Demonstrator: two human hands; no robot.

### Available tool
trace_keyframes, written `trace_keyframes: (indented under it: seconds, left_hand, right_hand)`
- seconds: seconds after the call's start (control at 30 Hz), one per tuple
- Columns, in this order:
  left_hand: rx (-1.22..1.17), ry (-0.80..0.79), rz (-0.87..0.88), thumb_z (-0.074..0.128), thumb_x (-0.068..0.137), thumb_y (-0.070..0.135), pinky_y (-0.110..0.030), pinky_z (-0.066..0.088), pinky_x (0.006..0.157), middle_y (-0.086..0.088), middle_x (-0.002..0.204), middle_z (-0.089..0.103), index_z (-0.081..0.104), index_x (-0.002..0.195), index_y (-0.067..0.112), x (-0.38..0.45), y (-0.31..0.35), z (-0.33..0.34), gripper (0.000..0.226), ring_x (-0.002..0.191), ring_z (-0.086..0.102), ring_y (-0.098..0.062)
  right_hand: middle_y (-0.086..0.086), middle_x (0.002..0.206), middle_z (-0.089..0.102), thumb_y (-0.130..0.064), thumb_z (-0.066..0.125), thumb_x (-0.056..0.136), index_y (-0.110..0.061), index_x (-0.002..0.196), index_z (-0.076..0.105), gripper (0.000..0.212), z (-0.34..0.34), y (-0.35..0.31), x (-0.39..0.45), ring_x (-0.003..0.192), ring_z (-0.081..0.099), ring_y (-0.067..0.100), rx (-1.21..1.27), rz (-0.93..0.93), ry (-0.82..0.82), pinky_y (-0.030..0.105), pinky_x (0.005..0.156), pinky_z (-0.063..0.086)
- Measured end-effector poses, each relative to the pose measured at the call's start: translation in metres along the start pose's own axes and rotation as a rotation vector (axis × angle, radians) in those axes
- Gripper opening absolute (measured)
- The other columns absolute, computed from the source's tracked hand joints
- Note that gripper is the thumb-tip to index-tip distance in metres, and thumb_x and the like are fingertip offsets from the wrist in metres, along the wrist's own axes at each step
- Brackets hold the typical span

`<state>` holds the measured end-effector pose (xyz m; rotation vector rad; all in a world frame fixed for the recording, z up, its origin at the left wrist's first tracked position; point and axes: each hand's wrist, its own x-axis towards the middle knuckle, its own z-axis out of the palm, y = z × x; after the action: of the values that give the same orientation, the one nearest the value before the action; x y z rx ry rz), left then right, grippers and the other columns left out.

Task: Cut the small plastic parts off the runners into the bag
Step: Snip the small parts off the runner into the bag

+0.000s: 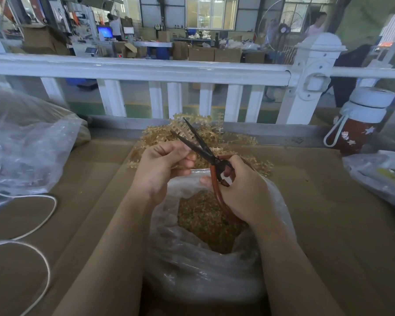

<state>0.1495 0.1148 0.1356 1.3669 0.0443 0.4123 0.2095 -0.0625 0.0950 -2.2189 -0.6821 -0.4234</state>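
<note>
— See the scissors [205,153]? Right hand [242,190] has its grip wrapped round the red handles, blades parted, tips toward twelve o'clock. Left hand [162,165] pinches a runner [180,131] right at the blades, over the open bag [205,224].

— Fingers look awfully near that edge. I'd guess a hurried snip could nick them, or flick parts past the bag onto the tabletop [328,201].

— Uncut runners [244,160] are heaped at twelve o'clock of the bag, cut parts [205,220] inside it. Any labels?

— None I can read; just stickers on the bottle [358,124] at two o'clock.
</note>
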Motion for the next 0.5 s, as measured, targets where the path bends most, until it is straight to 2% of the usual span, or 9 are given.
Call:
trace_keyframes:
  seconds: [0.07, 0.2, 0.3, 0.4, 0.5]
  left_hand:
    - [-0.011, -0.014, -0.005, 0.069, 0.079, 0.019, -0.020, 0.051, 0.055, -0.003, 0.071, 0.072, 0.076, 0.068, 0.021, -0.0011, 0.0010, 0.0019, 0.014, 0.060, 0.064, -0.008]
    - [0.000, -0.008, -0.013, 0.065, 0.090, 0.009, -0.019, 0.051, 0.054, -0.003, 0.072, 0.072, 0.076, 0.073, 0.018, 0.0009, -0.0032, 0.0037, 0.022, 0.060, 0.064, -0.008]
    - [-0.004, 0.003, -0.019, 0.069, 0.085, 0.013, -0.019, 0.051, 0.055, -0.004, 0.073, 0.073, 0.076, 0.073, 0.017, 0.0006, -0.0028, 0.0054, 0.015, 0.061, 0.064, -0.008]
    - [-0.009, -0.007, -0.015, 0.072, 0.076, 0.023, -0.020, 0.052, 0.056, -0.004, 0.074, 0.073, 0.078, 0.073, 0.020, 0.0001, -0.0022, 0.0063, 0.007, 0.062, 0.064, -0.009]
    - [-0.012, 0.001, -0.021, 0.074, 0.074, 0.026, -0.020, 0.052, 0.057, -0.004, 0.074, 0.073, 0.076, 0.077, 0.017, 0.0006, -0.0031, 0.0064, 0.010, 0.061, 0.063, -0.009]
  right_hand:
    - [-0.018, 0.086, 0.058, -0.082, 0.058, 0.069, -0.028, 0.099, 0.055, 0.061, -0.0001, -0.0001, -0.0003, 0.082, 0.057, 0.001, -0.010, -0.003, -0.003, 0.020, 0.067, 0.048]
    - [-0.018, 0.085, 0.058, -0.088, 0.053, 0.064, -0.027, 0.097, 0.056, 0.068, 0.0001, -0.0014, -0.0006, 0.079, 0.058, 0.000, -0.020, 0.000, -0.003, 0.022, 0.067, 0.051]
    - [-0.018, 0.084, 0.062, -0.092, 0.047, 0.062, -0.026, 0.098, 0.059, 0.076, -0.0009, -0.0026, -0.0013, 0.077, 0.060, 0.001, -0.025, 0.002, 0.036, 0.022, 0.066, 0.053]
    - [-0.016, 0.081, 0.064, -0.089, 0.050, 0.066, -0.026, 0.097, 0.063, 0.072, -0.0021, -0.0032, -0.0030, 0.072, 0.061, 0.003, -0.038, -0.019, 0.083, 0.019, 0.062, 0.050]
    - [-0.017, 0.077, 0.063, -0.087, 0.053, 0.068, -0.028, 0.099, 0.065, 0.067, -0.0027, -0.0041, -0.0044, 0.069, 0.060, 0.003, -0.031, -0.037, 0.105, 0.014, 0.058, 0.044]
